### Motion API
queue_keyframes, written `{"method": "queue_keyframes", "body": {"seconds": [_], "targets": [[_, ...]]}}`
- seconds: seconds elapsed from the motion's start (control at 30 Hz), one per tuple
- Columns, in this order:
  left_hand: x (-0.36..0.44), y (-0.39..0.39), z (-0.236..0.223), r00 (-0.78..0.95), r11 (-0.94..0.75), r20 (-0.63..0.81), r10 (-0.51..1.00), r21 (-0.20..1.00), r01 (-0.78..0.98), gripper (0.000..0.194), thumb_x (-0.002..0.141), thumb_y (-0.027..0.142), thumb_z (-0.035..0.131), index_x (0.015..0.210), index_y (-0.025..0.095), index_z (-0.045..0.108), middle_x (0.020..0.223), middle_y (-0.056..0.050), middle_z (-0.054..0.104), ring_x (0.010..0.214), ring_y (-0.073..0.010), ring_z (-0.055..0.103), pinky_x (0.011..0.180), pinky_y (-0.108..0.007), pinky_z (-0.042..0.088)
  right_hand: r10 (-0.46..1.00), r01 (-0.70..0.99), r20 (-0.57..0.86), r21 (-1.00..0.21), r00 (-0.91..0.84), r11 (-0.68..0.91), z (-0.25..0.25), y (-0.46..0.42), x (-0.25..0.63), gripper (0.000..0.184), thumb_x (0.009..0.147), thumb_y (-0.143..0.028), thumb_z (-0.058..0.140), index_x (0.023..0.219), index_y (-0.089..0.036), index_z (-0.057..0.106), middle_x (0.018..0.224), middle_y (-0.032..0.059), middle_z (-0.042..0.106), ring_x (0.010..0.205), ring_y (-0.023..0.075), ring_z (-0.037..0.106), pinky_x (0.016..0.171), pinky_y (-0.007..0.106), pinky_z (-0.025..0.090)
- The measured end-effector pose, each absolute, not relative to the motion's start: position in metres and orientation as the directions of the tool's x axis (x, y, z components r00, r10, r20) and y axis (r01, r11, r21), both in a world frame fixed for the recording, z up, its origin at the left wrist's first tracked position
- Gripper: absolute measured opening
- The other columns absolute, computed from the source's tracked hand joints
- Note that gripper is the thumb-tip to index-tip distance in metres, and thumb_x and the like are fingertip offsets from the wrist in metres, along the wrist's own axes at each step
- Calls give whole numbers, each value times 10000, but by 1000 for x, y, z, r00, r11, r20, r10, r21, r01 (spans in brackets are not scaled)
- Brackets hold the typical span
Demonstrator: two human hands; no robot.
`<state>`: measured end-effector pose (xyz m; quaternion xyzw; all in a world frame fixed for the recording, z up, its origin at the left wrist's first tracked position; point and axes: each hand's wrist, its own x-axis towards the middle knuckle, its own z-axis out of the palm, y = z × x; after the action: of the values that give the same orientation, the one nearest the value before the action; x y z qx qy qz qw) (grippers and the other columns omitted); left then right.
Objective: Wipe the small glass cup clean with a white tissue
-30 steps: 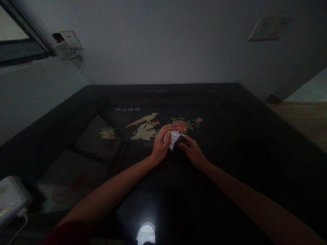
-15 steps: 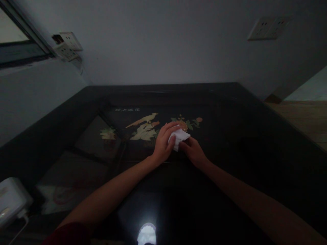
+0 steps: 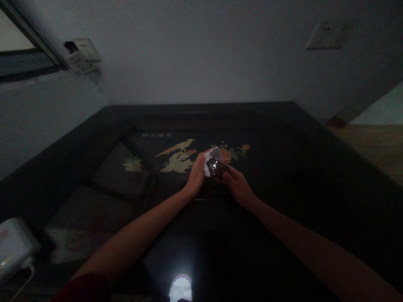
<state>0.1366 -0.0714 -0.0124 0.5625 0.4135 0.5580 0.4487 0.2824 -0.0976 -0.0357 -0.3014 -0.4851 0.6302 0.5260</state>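
Observation:
Both my hands meet over the middle of a dark glossy table (image 3: 315,176) with a bird and flower inlay (image 3: 179,157). My left hand (image 3: 197,174) is closed on a small white tissue (image 3: 208,161), pressed against a small dark shiny object (image 3: 216,167). That dark object rests in the closed fingers of my right hand (image 3: 236,184). The room is dim, so I cannot make out what the dark object is.
The table stands in a corner against grey walls. Wall sockets (image 3: 82,54) sit at the upper left and another socket plate (image 3: 332,34) at the upper right. A white device with a cable (image 3: 14,247) lies at the table's left front. Wooden floor (image 3: 378,147) shows at the right.
The white tissue covered the object before; now the dark shiny object is turned up and exposed, with the tissue bunched behind it. Both hands stayed in place.

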Motion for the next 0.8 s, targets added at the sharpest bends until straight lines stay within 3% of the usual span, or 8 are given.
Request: {"method": "queue_keyframes", "body": {"seconds": [0.23,0.43,0.67,0.8], "targets": [[137,-77,2,100,-277,290,952,953,-122,381,907,403,383,1090,170,622,1145,-71,659,1060,-211,600,950,-338,441,968,-441,94,-897,-235,-20,-28,-99,280,372,762,-397,699,1106,-268,646,1149,37,647,1077,230,586,982,467,452],[137,-77,-3,74,-324,325,943,946,-25,354,917,403,386,1100,179,590,1138,-76,639,1061,-202,576,948,-337,421,961,-376,138,-926,-238,40,-34,-98,281,421,785,-393,675,1180,-264,610,1175,52,638,1072,240,592,970,468,457],[134,-79,3,104,-407,396,912,907,113,328,870,409,463,1053,166,588,993,-65,652,912,-193,588,834,-316,450,960,-273,155,-958,-234,88,-33,-99,282,503,760,-451,684,1207,-236,597,1157,66,655,1074,252,598,999,465,425],[132,-79,7,122,-436,422,898,889,138,324,822,378,528,1069,175,580,1061,-67,644,985,-202,579,884,-324,438,955,-268,159,-959,-250,89,-33,-99,283,499,749,-476,684,1178,-229,618,1113,64,678,1072,254,601,995,462,427]]}}
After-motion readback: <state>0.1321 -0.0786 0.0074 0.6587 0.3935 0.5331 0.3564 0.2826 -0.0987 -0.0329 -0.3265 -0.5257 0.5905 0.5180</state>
